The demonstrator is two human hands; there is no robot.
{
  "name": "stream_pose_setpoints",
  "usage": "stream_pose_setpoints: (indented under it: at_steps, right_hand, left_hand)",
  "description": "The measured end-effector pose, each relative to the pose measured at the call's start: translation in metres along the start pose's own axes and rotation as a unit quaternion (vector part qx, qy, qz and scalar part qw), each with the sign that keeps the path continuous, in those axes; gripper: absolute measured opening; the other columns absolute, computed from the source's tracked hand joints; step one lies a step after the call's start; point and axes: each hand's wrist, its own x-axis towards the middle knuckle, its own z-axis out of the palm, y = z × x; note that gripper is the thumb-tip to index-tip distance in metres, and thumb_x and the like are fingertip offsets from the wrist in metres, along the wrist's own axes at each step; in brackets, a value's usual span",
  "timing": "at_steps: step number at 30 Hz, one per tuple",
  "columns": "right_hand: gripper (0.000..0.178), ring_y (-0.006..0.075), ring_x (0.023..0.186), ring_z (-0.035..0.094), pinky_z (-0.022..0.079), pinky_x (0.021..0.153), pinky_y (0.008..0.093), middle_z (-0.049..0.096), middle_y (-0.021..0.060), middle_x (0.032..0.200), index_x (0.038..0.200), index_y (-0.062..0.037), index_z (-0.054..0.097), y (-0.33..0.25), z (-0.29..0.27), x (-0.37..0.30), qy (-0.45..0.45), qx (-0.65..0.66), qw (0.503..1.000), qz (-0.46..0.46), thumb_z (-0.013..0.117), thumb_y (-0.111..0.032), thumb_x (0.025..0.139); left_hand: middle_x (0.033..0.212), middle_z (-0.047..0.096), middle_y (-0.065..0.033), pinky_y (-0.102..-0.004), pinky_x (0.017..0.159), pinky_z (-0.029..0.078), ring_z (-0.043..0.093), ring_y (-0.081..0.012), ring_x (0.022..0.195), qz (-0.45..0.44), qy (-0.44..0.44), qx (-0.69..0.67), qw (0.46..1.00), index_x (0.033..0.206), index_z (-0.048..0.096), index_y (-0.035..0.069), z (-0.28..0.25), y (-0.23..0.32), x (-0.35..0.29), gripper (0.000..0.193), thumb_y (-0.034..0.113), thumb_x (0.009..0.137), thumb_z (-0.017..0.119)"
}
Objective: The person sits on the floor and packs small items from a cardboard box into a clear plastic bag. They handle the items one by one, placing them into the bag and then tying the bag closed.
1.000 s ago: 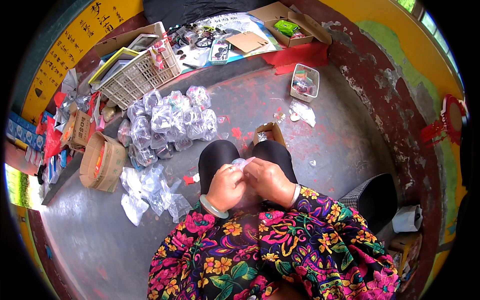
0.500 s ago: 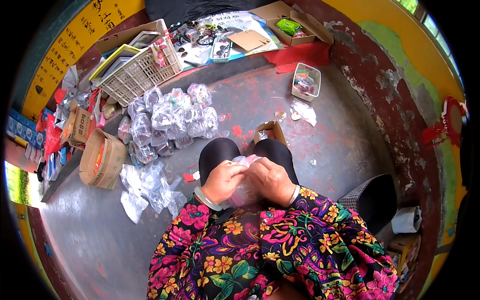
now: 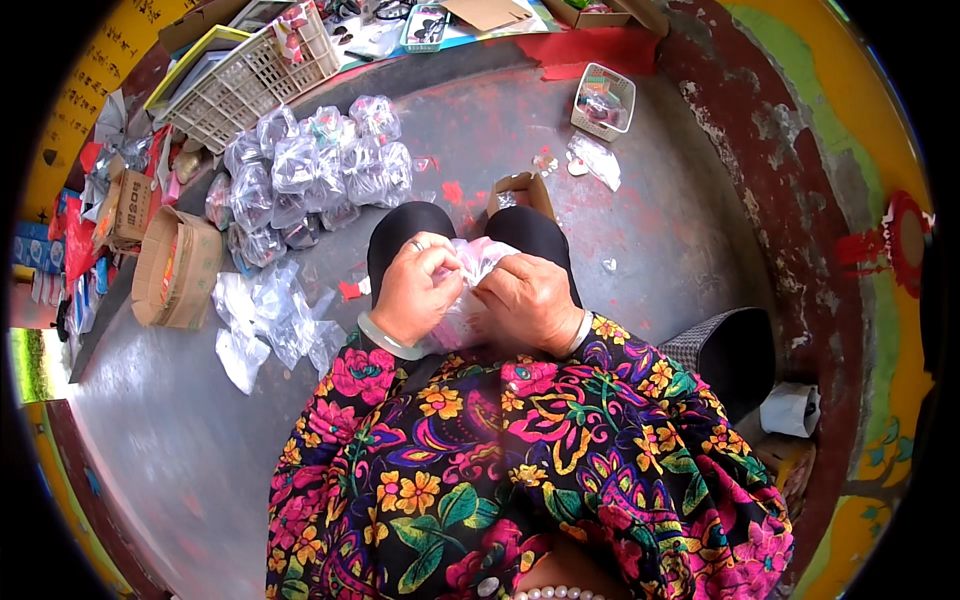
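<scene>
Over my lap, a clear plastic bag (image 3: 462, 326) with something pinkish inside hangs between my two hands. My left hand (image 3: 415, 292) pinches the bag's gathered top with thumb and forefinger. Close against it, my right hand (image 3: 532, 302) grips the other side of the same top. What exactly lies in the bag is hidden by my hands and the crinkled film. Just beyond my knees stands a small open cardboard box (image 3: 522, 188), its contents mostly out of sight.
Left of my knees are a pile of filled clear bags (image 3: 318, 172), loose flat plastic bags (image 3: 275, 318) and a cardboard carton (image 3: 180, 268). A plastic crate (image 3: 252, 88) stands far left, a small white basket (image 3: 606, 102) far right. A black checked object (image 3: 722, 362) sits at my right.
The view has tilted, so the surroundings sit higher and slightly left. My hands are a little further apart at the bag's top, with more film showing between the fingers.
</scene>
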Motion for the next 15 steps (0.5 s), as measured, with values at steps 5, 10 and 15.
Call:
stream_pose_setpoints:
  at_steps: [5,10,15]
  right_hand:
    - [0.014,0.0211,0.052,0.051,0.042,0.045,0.0318,0.046,0.0048,0.058,0.061,-0.0078,0.048,-0.004,-0.008,-0.003,-0.046,0.007,0.998,-0.036,0.061,-0.011,0.062]
    - [0.014,0.0209,0.052,0.050,0.042,0.046,0.0320,0.044,0.0043,0.057,0.059,-0.0080,0.045,-0.006,-0.013,-0.009,-0.105,0.008,0.993,-0.059,0.058,-0.013,0.062]
    - [0.030,0.0233,0.069,0.056,0.046,0.060,0.0301,0.055,0.0108,0.078,0.092,-0.0055,0.054,0.001,-0.032,-0.007,-0.060,0.078,0.970,0.221,0.067,-0.015,0.066]
  left_hand:
    - [0.081,0.052,-0.0100,-0.0309,0.064,0.043,0.051,-0.0231,0.075,0.000,0.044,0.021,0.999,0.069,0.052,0.001,0.004,-0.005,-0.002,0.008,0.005,0.066,0.058]
    - [0.083,0.052,-0.0104,-0.0324,0.065,0.043,0.050,-0.0242,0.076,0.056,0.039,0.095,0.993,0.070,0.053,0.002,0.010,-0.010,-0.005,0.006,0.003,0.066,0.057]
    - [0.090,0.055,-0.0135,-0.0332,0.076,0.042,0.052,-0.0271,0.087,0.030,0.050,0.088,0.994,0.087,0.058,0.001,-0.009,-0.005,0.000,0.023,0.017,0.070,0.063]
